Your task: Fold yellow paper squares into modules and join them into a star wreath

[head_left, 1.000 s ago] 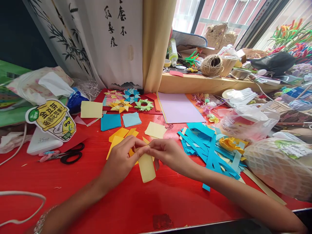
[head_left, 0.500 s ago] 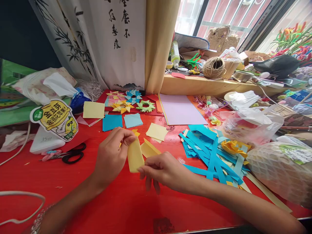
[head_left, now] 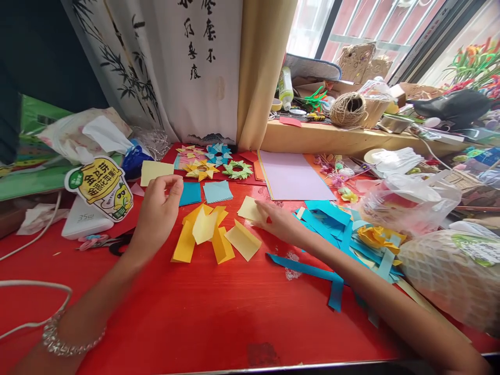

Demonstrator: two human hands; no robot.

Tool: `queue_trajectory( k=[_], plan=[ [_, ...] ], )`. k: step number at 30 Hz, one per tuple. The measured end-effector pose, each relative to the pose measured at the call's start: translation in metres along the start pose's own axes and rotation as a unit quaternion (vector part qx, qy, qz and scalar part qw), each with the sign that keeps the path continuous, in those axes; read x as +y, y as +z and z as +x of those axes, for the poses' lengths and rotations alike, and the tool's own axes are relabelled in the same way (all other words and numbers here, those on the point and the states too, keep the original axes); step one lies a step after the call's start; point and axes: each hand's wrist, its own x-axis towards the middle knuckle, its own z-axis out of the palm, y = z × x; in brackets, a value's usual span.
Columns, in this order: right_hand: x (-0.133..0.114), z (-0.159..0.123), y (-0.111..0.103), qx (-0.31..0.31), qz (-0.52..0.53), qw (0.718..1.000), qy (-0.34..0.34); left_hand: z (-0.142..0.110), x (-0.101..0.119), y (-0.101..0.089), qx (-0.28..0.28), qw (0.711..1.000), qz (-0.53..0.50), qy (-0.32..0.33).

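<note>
My left hand (head_left: 161,208) hovers left of the folded papers, fingers loosely curled, thumb apart and nothing in it. With its fingers stretched forward, my right hand (head_left: 279,221) reaches the right edge of a small stack of pale yellow paper squares (head_left: 247,209); some fingertips are hidden. Between the hands lie several folded orange-yellow papers (head_left: 184,242), with a creased pale yellow paper (head_left: 204,225) resting on top. Another creased pale yellow paper (head_left: 244,239) lies to their right. Behind sit dark blue squares (head_left: 190,194) and light blue squares (head_left: 217,191).
Folded paper star rings (head_left: 201,170) and lilac sheets (head_left: 295,174) lie at the back. Blue paper strips (head_left: 332,224) spread under my right forearm. Scissors (head_left: 103,242) are partly behind my left wrist. A netted fruit (head_left: 449,276) stands at the right.
Both hands have let go of the folded pale yellow paper, now lying with the others. My left hand has moved left and back, my right hand back and right to the stack.
</note>
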Motion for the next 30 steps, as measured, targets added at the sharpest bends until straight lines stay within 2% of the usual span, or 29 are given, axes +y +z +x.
queue_trajectory(
  k=[4,12,15,17,18,19,21,22,23,24,25,26,28,29,30],
  plan=[
    [-0.003,-0.003,0.01,-0.002,-0.035,0.999,-0.001,-0.006,0.006,0.002,-0.005,1.0,-0.003,0.002],
    [-0.002,0.002,0.001,0.007,-0.052,0.998,0.02,-0.009,0.006,0.012,-0.043,0.998,0.026,0.034],
    [-0.006,-0.001,-0.005,0.039,-0.039,0.998,0.017,-0.012,0.008,0.013,-0.042,0.997,0.031,0.052],
    [-0.015,-0.009,-0.012,0.073,-0.026,0.997,0.003,-0.017,0.012,0.014,-0.033,0.993,0.046,0.104],
    [-0.022,-0.014,-0.016,0.091,-0.015,0.995,-0.023,-0.021,0.014,0.015,-0.033,0.987,0.055,0.147],
    [-0.029,-0.019,-0.019,0.111,0.01,0.99,-0.082,-0.025,0.015,0.015,-0.042,0.977,0.064,0.198],
    [-0.044,-0.03,-0.025,0.119,0.054,0.979,-0.155,-0.034,0.019,0.015,-0.071,0.946,0.065,0.309],
    [-0.051,-0.034,-0.027,0.113,0.097,0.974,-0.172,-0.039,0.02,0.014,-0.088,0.928,0.068,0.354],
    [-0.056,-0.037,-0.029,0.09,0.155,0.97,-0.165,-0.043,0.022,0.013,-0.073,0.912,0.063,0.398],
    [-0.06,-0.038,-0.031,0.074,0.235,0.959,-0.141,-0.046,0.022,0.011,-0.046,0.902,0.065,0.424],
    [-0.063,-0.038,-0.032,0.054,0.336,0.935,-0.096,-0.048,0.023,0.01,-0.028,0.897,0.063,0.436],
    [-0.065,-0.037,-0.033,0.034,0.44,0.897,-0.037,-0.049,0.023,0.008,-0.01,0.897,0.058,0.438],
    [-0.065,-0.032,-0.035,-0.019,0.605,0.793,0.064,-0.049,0.022,0.006,-0.009,0.906,0.047,0.42],
    [-0.065,-0.03,-0.036,-0.049,0.658,0.745,0.094,-0.048,0.022,0.006,-0.021,0.913,0.039,0.406],
    [-0.065,-0.029,-0.036,-0.079,0.691,0.711,0.105,-0.047,0.021,0.006,-0.04,0.918,0.028,0.393]
  ],
)
